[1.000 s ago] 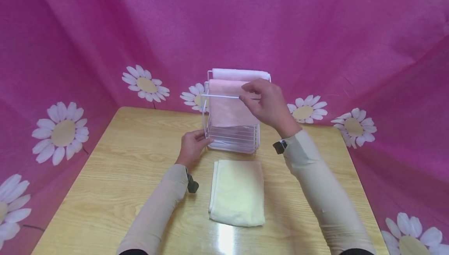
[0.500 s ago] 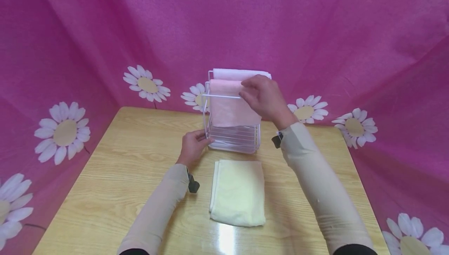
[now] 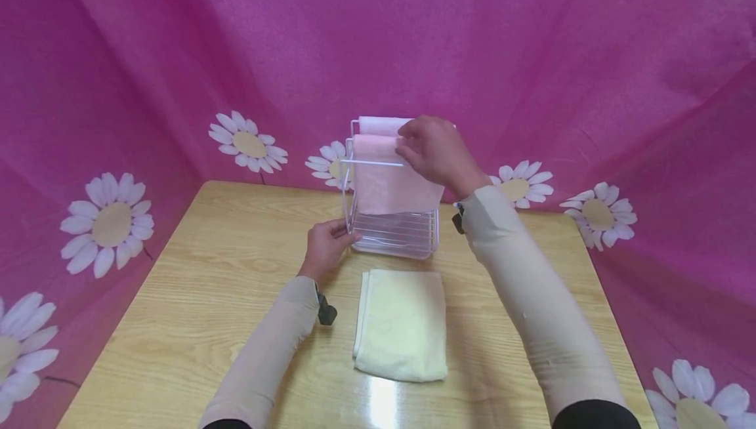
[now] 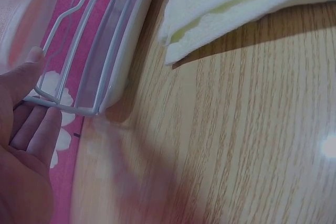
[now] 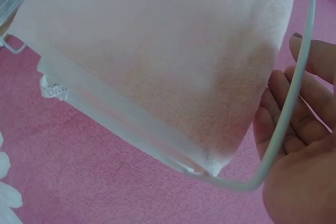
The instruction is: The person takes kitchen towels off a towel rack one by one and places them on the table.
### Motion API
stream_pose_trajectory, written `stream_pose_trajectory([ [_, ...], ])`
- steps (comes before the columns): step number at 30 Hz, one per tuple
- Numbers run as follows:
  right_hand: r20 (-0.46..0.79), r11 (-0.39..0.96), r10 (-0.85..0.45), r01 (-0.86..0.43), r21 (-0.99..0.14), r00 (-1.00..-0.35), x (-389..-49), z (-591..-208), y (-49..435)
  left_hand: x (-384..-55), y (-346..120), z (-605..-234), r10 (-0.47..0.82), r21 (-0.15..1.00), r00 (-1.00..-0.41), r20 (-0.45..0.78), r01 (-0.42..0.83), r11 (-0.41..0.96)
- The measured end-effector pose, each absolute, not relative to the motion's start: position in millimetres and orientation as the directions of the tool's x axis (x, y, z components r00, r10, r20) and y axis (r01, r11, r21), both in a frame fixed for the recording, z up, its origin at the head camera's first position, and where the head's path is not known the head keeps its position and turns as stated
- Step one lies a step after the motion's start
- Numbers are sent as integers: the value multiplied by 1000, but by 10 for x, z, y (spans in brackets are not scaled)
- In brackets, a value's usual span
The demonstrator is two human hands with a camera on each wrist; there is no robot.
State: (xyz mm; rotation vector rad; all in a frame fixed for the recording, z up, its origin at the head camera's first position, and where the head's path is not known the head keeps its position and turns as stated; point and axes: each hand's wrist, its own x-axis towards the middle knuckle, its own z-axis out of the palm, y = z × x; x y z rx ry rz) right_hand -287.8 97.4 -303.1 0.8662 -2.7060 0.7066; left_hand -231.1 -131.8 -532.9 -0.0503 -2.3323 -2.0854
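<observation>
As I look down past the person's sleeves in the head view, the left hand [image 3: 325, 246] sits just left of centre, its grip holding the lower left side of a white wire rack [image 3: 394, 240]. Over one of its bars, at the middle of the frame, hangs a pink cloth [image 3: 386, 186], with a white cloth [image 3: 378, 125] draped just behind and above it. Right of centre, the right hand [image 3: 440, 153] covers part of both, fingers bent. Below the rack, in the lower middle, a folded yellow cloth [image 3: 403, 324] lies on the wooden desk [image 3: 248, 271]. A magenta curtain [image 3: 354, 35] printed with daisies fills the top.

From the left wrist, I see thumb and fingers pinching the rack's wire at the left of the frame; the yellow cloth is at upper right, apart from the rack.

From the right wrist, pale pinkish fabric spreads across the upper middle. The right hand's grip, at the right edge, is loose, thumb apart from bent fingers, beyond a white wire; whether fingertips touch the fabric I can't tell.
</observation>
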Motion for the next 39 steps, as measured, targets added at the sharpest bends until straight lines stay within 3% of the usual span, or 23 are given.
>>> stream_pose_trajectory([
  [6, 298, 732, -510, -589, -342, -807, -2946, -3011, 936, -2309, -1309, -5332, 17, 993, -999, 33, 34, 115],
  [18, 97, 818, -457, -461, -343, -884, -3052, -2951, 936, -2317, -1300, -5330, 19, 995, -999, 38, 40, 94],
  [28, 101, 822, -454, -460, -337, -885, -3045, -2962, 930, -2306, -1305, -5317, 13, 995, -999, 34, 35, 93],
  [39, 205, 798, -457, -501, -336, -865, -3034, -2979, 935, -2301, -1320, -5315, 17, 993, -999, 43, 45, 109],
])
